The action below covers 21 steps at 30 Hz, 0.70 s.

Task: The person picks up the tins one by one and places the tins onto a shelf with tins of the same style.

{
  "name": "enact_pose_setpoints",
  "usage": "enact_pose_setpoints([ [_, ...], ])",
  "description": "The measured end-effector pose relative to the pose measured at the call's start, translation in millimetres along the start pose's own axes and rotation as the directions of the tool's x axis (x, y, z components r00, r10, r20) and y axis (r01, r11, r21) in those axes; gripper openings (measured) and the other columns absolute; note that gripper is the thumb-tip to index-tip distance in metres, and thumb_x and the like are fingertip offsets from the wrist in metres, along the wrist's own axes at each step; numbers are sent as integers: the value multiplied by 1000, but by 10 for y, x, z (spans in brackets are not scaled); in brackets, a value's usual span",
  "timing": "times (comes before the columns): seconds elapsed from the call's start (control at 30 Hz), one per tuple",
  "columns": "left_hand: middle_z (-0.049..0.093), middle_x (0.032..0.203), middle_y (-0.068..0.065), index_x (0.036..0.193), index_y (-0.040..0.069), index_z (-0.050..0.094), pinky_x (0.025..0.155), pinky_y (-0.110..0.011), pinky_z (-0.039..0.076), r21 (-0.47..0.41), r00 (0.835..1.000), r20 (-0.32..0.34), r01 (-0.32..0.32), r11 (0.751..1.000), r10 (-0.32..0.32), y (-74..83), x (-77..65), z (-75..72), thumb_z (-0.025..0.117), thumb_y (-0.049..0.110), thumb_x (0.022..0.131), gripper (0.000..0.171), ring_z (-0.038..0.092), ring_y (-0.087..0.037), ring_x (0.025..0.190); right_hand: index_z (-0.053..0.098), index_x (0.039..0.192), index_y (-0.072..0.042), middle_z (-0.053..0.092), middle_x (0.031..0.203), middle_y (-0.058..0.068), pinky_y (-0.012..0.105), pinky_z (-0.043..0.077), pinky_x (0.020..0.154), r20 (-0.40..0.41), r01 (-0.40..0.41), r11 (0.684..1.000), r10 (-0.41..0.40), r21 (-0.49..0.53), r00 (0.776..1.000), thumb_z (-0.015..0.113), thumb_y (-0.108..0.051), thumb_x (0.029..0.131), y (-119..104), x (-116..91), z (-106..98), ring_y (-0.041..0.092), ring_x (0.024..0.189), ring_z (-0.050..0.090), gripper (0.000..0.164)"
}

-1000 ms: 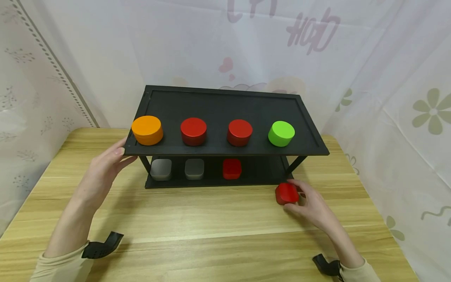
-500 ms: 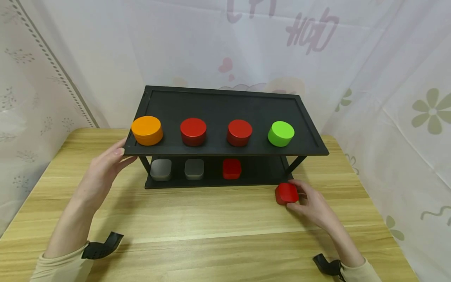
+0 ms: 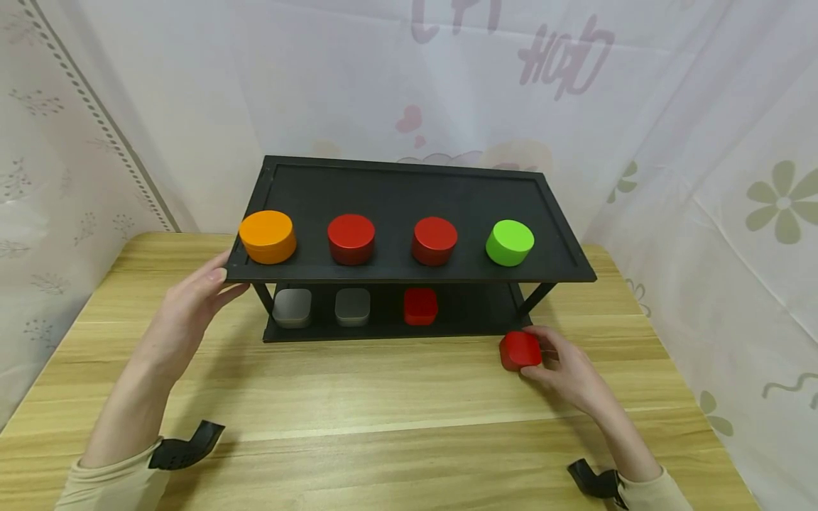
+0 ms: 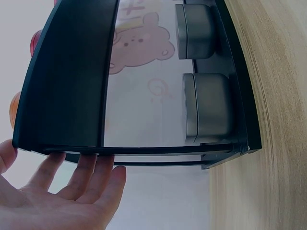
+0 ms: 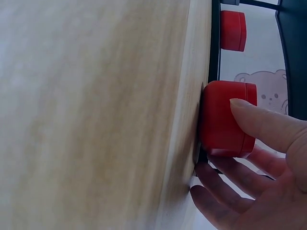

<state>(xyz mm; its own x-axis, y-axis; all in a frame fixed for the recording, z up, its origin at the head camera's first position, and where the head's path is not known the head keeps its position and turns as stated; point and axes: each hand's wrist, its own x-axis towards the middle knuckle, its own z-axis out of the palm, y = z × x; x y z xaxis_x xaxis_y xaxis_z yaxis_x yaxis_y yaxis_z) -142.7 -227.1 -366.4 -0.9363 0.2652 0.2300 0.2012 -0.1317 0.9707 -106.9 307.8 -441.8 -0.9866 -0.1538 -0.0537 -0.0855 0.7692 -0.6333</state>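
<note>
A black two-tier shelf (image 3: 409, 188) stands on the wooden table. My left hand (image 3: 192, 298) grips its upper left front corner; in the left wrist view the thumb lies at the top board's edge and the fingers (image 4: 84, 177) rest against the end. Low by the shelf's right front corner is a red square tin (image 3: 520, 351) with rounded corners. My right hand (image 3: 565, 369) holds this tin from its right side, the thumb (image 5: 264, 122) on the near face and the fingertips behind it. On the lower tier sit another red square tin (image 3: 420, 306) and two grey square tins (image 3: 353, 306).
Along the upper tier's front stand an orange round tin (image 3: 268, 236), two red round tins (image 3: 434, 240) and a green round tin (image 3: 510, 242). A patterned white curtain (image 3: 358, 85) hangs behind the table (image 3: 358, 419) and at both sides.
My right thumb has shifted slightly to the right along the red square tin. The left hand, the shelf and the other tins have stayed in place.
</note>
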Motion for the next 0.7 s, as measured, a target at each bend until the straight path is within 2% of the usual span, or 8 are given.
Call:
enact_pose_setpoints([
  [0.7, 43, 148, 1, 144, 0, 35, 103, -17, 37, 6, 1000, 4, -3, 1000, 3, 2, -3, 2, 29, 13, 103, 43, 36, -8, 136, 44, 136, -13, 57, 128, 14, 49, 51, 92, -17, 57, 998, -57, 34, 998, 77, -18, 78, -57, 55, -50, 33, 110, 60, 67],
])
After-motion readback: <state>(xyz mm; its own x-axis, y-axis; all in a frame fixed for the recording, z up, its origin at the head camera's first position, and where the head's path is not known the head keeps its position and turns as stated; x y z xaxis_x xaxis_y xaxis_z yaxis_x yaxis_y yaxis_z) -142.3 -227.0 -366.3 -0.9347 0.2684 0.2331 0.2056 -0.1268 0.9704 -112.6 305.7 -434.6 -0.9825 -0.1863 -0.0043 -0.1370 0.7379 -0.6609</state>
